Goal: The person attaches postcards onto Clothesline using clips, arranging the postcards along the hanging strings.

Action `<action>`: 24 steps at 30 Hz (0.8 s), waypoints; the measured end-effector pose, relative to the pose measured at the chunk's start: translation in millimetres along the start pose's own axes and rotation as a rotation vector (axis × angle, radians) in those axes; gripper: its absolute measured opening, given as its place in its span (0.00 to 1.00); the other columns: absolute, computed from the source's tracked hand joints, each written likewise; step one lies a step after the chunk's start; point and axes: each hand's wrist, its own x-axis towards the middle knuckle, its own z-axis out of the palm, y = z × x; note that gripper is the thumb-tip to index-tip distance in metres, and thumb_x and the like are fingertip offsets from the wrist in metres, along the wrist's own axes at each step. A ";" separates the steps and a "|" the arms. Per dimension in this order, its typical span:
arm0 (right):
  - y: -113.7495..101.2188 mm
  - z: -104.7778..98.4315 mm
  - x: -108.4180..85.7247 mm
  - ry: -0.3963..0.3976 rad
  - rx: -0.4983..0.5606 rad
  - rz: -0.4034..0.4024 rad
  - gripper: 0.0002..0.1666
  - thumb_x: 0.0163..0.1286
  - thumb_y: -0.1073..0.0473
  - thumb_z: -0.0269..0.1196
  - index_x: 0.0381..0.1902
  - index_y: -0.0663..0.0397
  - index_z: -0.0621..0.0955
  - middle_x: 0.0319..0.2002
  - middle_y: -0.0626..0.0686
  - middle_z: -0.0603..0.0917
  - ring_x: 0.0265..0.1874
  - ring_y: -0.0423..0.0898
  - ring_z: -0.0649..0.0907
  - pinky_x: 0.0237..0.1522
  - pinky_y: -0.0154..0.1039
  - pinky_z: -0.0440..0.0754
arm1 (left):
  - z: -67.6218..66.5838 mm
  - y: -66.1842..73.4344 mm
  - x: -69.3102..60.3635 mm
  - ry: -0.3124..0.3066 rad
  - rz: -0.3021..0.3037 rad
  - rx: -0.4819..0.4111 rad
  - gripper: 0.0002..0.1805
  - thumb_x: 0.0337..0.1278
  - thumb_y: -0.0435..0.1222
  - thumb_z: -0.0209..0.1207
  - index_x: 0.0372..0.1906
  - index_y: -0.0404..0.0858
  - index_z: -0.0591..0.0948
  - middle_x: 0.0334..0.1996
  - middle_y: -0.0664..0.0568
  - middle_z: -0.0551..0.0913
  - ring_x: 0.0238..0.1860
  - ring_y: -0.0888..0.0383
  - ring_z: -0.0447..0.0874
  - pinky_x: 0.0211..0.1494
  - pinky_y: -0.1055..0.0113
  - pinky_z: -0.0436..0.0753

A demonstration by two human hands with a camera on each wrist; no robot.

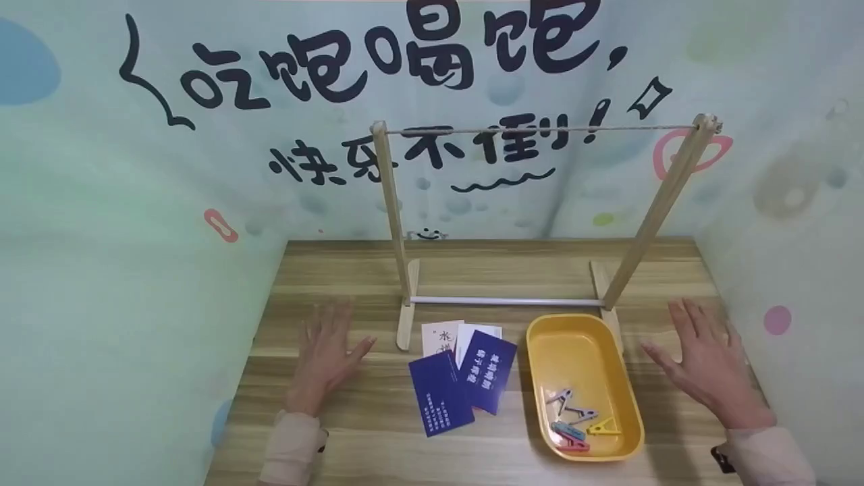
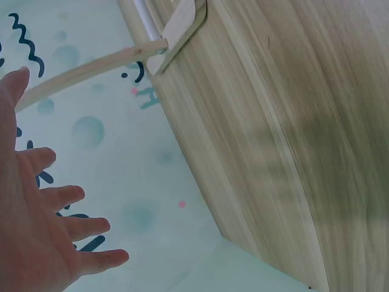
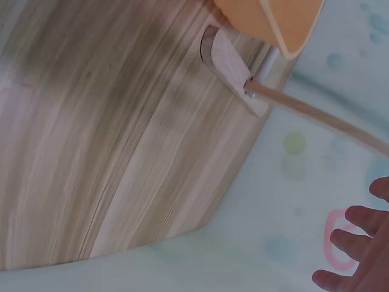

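Observation:
My left hand [image 1: 329,354] is held out with fingers spread at the left of the table, holding nothing; the left wrist view shows its fingers apart too. On the far right, my right hand [image 1: 709,361] is likewise spread and holds nothing. Nearest to it is a yellow tray [image 1: 584,351] with several small clothespins [image 1: 568,430] at its front end. Between the hands lies an overlapping group of cards, among them a dark blue card [image 1: 442,393], a second blue card [image 1: 487,371] and a pale card [image 1: 439,337] with writing.
Behind the cards and tray stands a wooden frame [image 1: 394,216] with a string [image 1: 540,129] tied across its top and a white rod [image 1: 506,302] low between its feet. Printed cloth walls [image 1: 135,304] border the wooden table [image 1: 364,432] at the back and sides.

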 end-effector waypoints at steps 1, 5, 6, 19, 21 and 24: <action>-3.2 2.1 -0.4 0.011 -0.009 -0.013 0.50 0.67 0.38 0.63 0.75 0.64 0.61 0.72 0.72 0.63 0.71 0.71 0.62 0.67 0.78 0.50 | 1.3 1.3 -0.1 0.005 0.007 -0.007 0.47 0.65 0.62 0.53 0.81 0.46 0.51 0.80 0.37 0.48 0.80 0.31 0.40 0.76 0.26 0.45; -16.5 9.9 -2.3 0.054 -0.036 -0.065 0.50 0.62 0.40 0.67 0.71 0.63 0.65 0.69 0.71 0.67 0.68 0.69 0.66 0.66 0.75 0.56 | 7.1 6.9 -0.5 0.021 0.035 -0.019 0.46 0.64 0.61 0.55 0.80 0.46 0.55 0.79 0.37 0.53 0.79 0.32 0.48 0.75 0.28 0.53; -19.6 12.3 -3.0 0.064 -0.041 -0.079 0.50 0.61 0.40 0.68 0.71 0.63 0.66 0.69 0.70 0.68 0.68 0.68 0.67 0.65 0.75 0.58 | 8.8 8.2 -1.0 0.021 0.043 -0.017 0.46 0.64 0.61 0.55 0.79 0.45 0.55 0.78 0.37 0.55 0.78 0.32 0.50 0.75 0.29 0.55; -46.6 43.4 -14.4 0.088 -0.106 -0.210 0.49 0.59 0.37 0.68 0.69 0.63 0.71 0.64 0.67 0.75 0.63 0.66 0.75 0.61 0.71 0.67 | 35.8 32.9 -6.7 -0.043 0.093 -0.024 0.44 0.65 0.63 0.52 0.78 0.44 0.60 0.76 0.38 0.60 0.75 0.33 0.58 0.74 0.33 0.61; -47.7 48.4 -16.1 0.099 -0.117 -0.230 0.49 0.58 0.37 0.68 0.68 0.62 0.72 0.65 0.67 0.76 0.62 0.66 0.76 0.60 0.70 0.69 | 41.2 36.0 -8.0 -0.051 0.109 -0.029 0.44 0.66 0.63 0.52 0.77 0.43 0.61 0.76 0.37 0.61 0.75 0.33 0.59 0.74 0.34 0.61; -50.3 54.5 -19.6 0.083 -0.126 -0.243 0.47 0.59 0.37 0.68 0.67 0.62 0.73 0.66 0.66 0.75 0.62 0.66 0.76 0.60 0.70 0.70 | 47.9 39.9 -10.4 -0.071 0.110 -0.030 0.44 0.65 0.63 0.52 0.78 0.43 0.60 0.77 0.37 0.59 0.75 0.32 0.58 0.75 0.34 0.61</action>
